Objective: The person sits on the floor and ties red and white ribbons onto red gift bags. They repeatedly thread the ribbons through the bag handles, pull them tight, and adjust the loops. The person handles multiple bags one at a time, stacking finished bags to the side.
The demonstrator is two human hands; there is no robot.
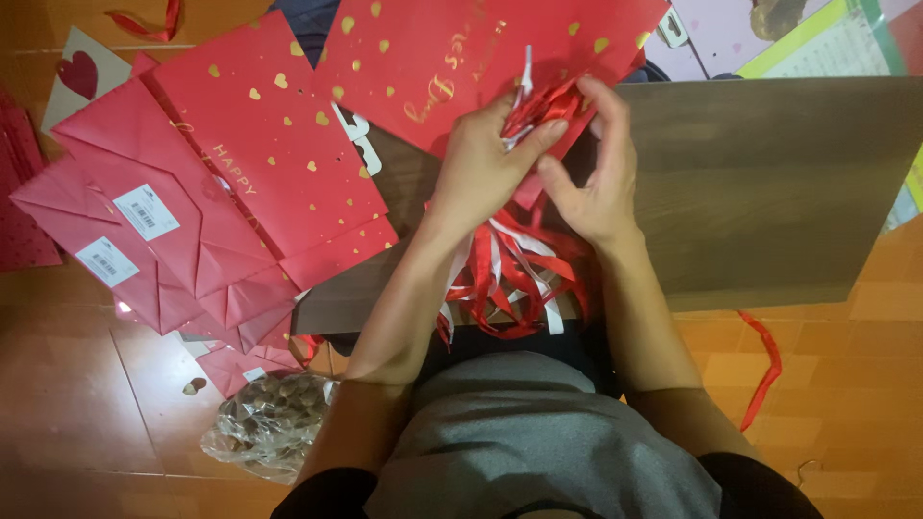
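left hand (486, 154): closed, pinching the top of a bunch of red and white ribbons (514, 264).
right hand (594, 168): fingers curled on the same bunch, just beside the left hand.
ribbons: held between both hands above the counter's (769, 192) near edge, long axis running toward the person, tails hanging over that edge.
nearer hand: neither; both touch it.
beyond: red paper bag with gold hearts (452, 58) at the far edge, more red bags (240, 183) left, a clear bag of brown pieces (269, 413) on the floor.

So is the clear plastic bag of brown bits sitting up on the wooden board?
No, the plastic bag lies on the orange floor, below the wooden board.
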